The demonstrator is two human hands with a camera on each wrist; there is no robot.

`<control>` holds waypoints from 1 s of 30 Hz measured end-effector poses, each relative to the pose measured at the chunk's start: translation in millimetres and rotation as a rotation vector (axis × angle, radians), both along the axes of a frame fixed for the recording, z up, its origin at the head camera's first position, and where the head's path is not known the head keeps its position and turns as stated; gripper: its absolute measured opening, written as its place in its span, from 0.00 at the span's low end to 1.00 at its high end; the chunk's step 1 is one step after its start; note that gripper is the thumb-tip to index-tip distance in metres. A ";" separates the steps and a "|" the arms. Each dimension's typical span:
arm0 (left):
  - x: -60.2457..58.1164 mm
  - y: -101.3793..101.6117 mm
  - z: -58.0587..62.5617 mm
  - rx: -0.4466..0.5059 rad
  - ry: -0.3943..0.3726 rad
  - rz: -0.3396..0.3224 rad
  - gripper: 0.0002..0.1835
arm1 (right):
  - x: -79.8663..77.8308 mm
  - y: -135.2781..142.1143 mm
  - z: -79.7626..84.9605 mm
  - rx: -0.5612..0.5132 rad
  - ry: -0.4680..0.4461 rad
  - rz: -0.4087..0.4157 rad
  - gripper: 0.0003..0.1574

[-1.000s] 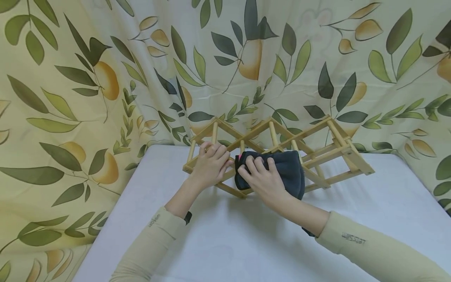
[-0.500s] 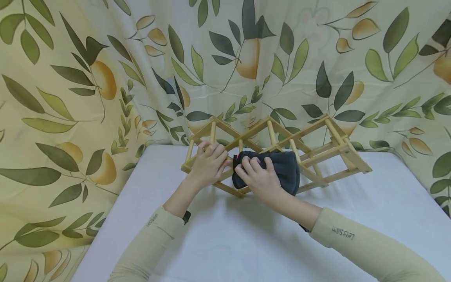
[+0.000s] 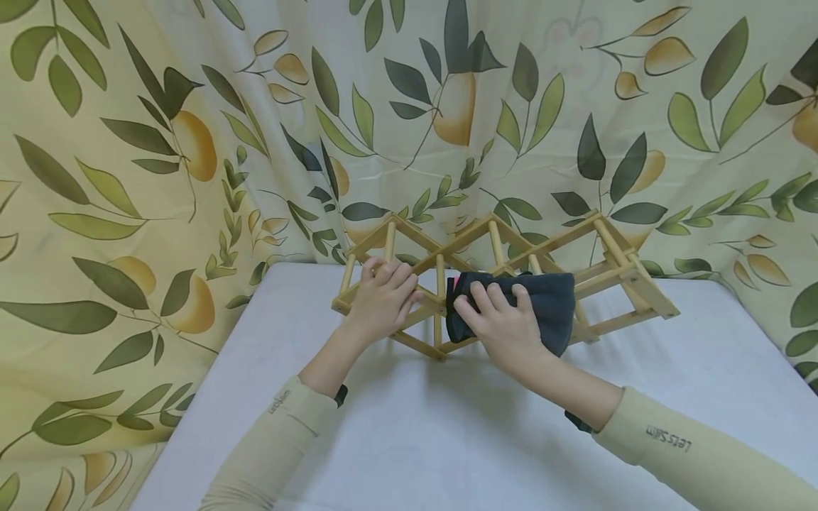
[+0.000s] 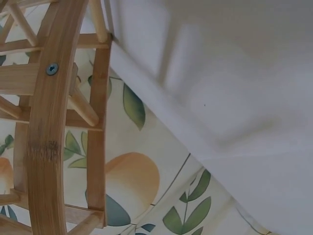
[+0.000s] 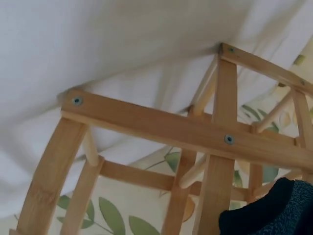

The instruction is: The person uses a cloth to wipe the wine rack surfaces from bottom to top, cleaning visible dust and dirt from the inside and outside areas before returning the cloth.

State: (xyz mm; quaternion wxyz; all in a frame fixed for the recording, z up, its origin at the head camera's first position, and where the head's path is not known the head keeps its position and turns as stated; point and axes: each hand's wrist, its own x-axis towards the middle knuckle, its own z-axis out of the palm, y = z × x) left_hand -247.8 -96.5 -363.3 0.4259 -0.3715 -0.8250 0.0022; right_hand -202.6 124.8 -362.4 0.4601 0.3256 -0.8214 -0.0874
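Observation:
A light wooden lattice rack (image 3: 650, 292) with round crossbars stands stretched out on the table. My left hand (image 3: 381, 301) grips a slat near its left end, fingers curled over the wood. With bent fingers, my right hand (image 3: 501, 326) holds a dark navy cloth (image 3: 554, 301) with black edging against the rack's middle front slats. A bit of pink shows at the cloth's upper left corner. The right wrist view has the cloth's fuzzy edge (image 5: 274, 210) beside a screwed slat joint. In the left wrist view, rack slats (image 4: 49, 122) fill the left side; neither hand shows there.
The table (image 3: 409, 433) has a white cover. Behind it and to the left hangs a curtain (image 3: 396, 128) printed with leaves and orange fruit, close to the rack's back.
My right hand and the cloth shifted slightly left, then slid right along the rack, uncovering a slat joint near my left hand. The left hand keeps its grip in the same place.

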 end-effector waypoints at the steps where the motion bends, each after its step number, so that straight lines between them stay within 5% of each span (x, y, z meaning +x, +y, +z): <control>1: 0.2 0.0 0.1 -0.002 0.004 0.000 0.23 | -0.1 0.2 -0.8 -0.010 -0.002 0.010 0.33; 4: 0.5 -0.4 0.3 -0.002 0.011 -0.003 0.23 | -1.6 -3.3 -5.2 -0.032 -0.011 0.035 0.29; 10: 0.6 -0.5 0.3 -0.004 0.005 0.003 0.23 | -3.6 -18.7 -20.2 0.015 -0.011 0.044 0.03; 12: 0.5 -0.3 0.3 -0.006 0.000 0.002 0.23 | -3.2 -21.9 -24.6 0.014 -0.043 0.071 0.04; 15: 0.3 0.0 0.3 -0.011 -0.007 0.006 0.23 | -1.4 -21.1 -25.5 0.003 -0.091 0.086 0.19; 18: 0.1 0.6 0.3 -0.015 -0.017 0.012 0.23 | 0.7 -13.5 -19.7 -0.003 -0.112 0.043 0.28; 25: 0.1 0.3 -0.3 -0.013 -0.022 0.015 0.24 | 6.1 6.9 -6.3 -0.129 -0.131 -0.006 0.31; 30: -0.7 -0.2 -0.4 -0.018 -0.010 0.016 0.23 | 5.5 2.7 -8.8 -0.116 -0.102 -0.034 0.30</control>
